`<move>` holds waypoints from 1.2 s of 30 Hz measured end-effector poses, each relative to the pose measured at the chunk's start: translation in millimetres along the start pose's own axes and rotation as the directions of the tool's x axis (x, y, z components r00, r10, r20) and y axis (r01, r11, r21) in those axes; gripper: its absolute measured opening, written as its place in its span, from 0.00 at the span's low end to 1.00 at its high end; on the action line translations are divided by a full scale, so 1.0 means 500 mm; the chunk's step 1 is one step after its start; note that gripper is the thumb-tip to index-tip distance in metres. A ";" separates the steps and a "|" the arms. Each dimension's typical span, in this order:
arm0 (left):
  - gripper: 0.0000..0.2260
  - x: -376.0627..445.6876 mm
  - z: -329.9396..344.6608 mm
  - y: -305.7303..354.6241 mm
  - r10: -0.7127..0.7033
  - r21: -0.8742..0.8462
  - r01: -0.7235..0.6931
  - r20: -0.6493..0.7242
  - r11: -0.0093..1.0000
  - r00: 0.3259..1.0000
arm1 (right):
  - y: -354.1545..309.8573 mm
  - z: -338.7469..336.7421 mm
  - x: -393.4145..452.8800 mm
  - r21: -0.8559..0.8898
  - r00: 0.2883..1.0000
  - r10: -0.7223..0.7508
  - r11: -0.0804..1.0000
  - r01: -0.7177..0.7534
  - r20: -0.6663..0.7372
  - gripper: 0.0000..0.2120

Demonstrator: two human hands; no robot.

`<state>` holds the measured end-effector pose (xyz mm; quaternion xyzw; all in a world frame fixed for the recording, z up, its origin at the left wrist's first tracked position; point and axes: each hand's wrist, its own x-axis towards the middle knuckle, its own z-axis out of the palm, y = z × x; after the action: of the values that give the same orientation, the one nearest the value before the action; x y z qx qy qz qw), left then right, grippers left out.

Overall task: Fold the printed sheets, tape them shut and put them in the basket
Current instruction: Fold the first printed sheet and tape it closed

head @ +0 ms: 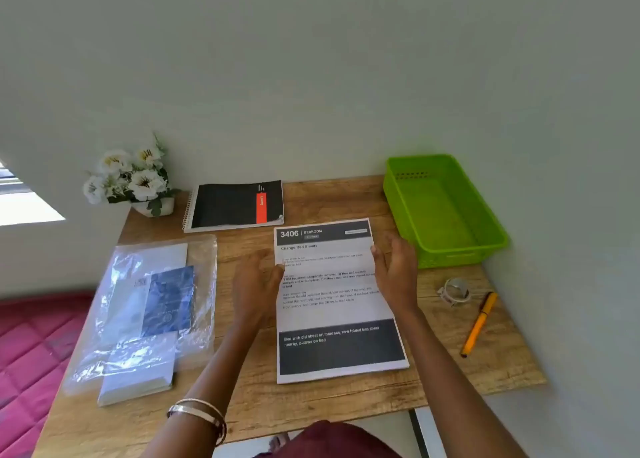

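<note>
A printed sheet (332, 305) with a dark header "3406 BEDROOM" and a dark band near its bottom lies unfolded on the wooden table (249, 405). My left hand (256, 284) touches the sheet's left edge with fingers spread. At the right edge, my right hand (394, 270) rests with its fingertips on the paper. A green plastic basket (485, 222) stands at the back right, with nothing visible inside. A clear tape roll (455, 290) lies to the right of the sheet. Whether either hand pinches the paper is unclear.
An orange pen (479, 322) lies near the right edge. A black spiral notebook (235, 205) sits at the back, white flowers in a pot (131, 180) at the back left. A clear plastic bag of papers (149, 312) covers the left side. A pink mattress (31, 353) lies beyond.
</note>
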<state>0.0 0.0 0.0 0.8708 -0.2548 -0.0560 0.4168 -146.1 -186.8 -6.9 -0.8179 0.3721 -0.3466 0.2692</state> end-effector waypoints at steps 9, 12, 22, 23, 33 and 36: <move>0.24 0.008 0.033 -0.042 -0.044 0.071 0.040 0.064 0.997 0.997 | 0.031 0.040 0.041 -0.102 0.966 0.196 0.978 -0.180 0.171 0.17; 0.26 0.013 0.043 -0.053 -0.073 0.109 0.064 0.084 0.992 0.994 | 0.025 0.063 0.066 -0.085 0.954 0.226 0.973 -0.213 0.200 0.16; 0.26 0.016 0.057 -0.065 -0.084 0.132 0.077 0.046 0.988 0.995 | 0.000 0.080 0.119 0.231 0.922 0.384 0.894 -0.383 0.042 0.10; 0.26 0.016 0.058 -0.065 -0.083 0.132 0.077 0.042 0.988 0.996 | 0.003 0.078 0.121 0.246 0.927 0.373 0.895 -0.373 0.046 0.08; 0.26 0.017 0.064 -0.069 -0.089 0.131 0.084 0.032 0.988 0.996 | 0.025 0.081 0.119 0.147 0.917 0.334 0.917 -0.370 0.220 0.17; 0.26 0.016 0.064 -0.065 -0.099 0.133 0.094 0.031 0.987 0.995 | 0.021 0.084 0.124 0.184 0.884 0.419 0.871 -0.456 0.210 0.18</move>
<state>9.6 -9.3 -44.3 0.9064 -0.2232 -0.0756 0.3507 -88.7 -234.5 -17.3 -0.7012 0.4824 -0.2486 0.4623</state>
